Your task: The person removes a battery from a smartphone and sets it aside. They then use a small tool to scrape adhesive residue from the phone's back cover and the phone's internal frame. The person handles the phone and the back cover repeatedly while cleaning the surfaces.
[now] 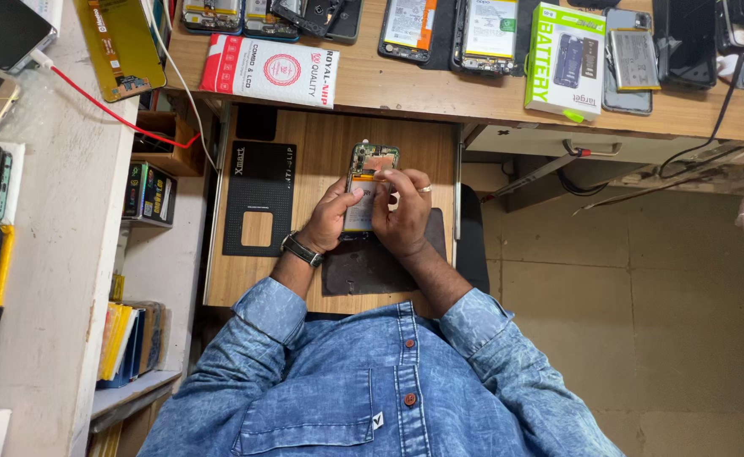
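Opened phone (363, 182), back cover off, held above pull-out wooden tray (321, 135). Left hand (331, 216) clamps its side; right hand (404, 216) fingers press approx. mid-board, prob. on a connector. Risk: excess force may crack board or slip phone.
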